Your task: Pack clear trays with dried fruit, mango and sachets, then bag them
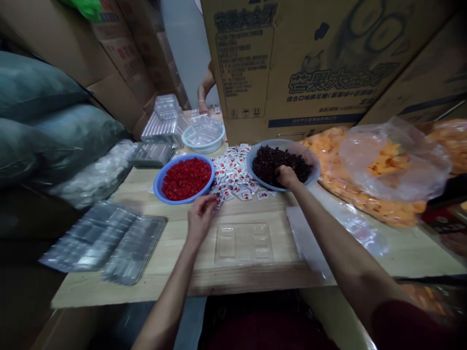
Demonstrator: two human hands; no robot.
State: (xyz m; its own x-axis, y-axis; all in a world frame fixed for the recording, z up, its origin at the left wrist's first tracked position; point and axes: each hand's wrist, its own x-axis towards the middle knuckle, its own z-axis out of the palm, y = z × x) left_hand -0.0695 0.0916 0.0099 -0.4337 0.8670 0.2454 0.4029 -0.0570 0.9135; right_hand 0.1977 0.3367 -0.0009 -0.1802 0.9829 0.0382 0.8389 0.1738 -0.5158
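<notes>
My left hand (202, 214) hovers over the table just below the blue bowl of red gummy-like pieces (187, 179). Its thumb and fingers are pinched together, with some red at the tips; what they hold is too small to make out. Over on the right, my right hand (286, 176) reaches into a bluish bowl of dark, glossy pieces (268, 163). Its fingers are curled and their tips are hidden among the pieces. Small white-and-red printed packets (235, 170) lie heaped between the bowls. A clear plastic compartment tray (243, 242) lies flat in front of me.
Clear trays are stacked at the left (134, 248) and back left (164, 124). A pale basin (204, 143) holds more clear plastic; another person's hand (203, 107) is behind it. A tall carton (292, 68) stands behind. Bags of orange pieces (365, 184) lie right, beside plastic sheets (304, 238).
</notes>
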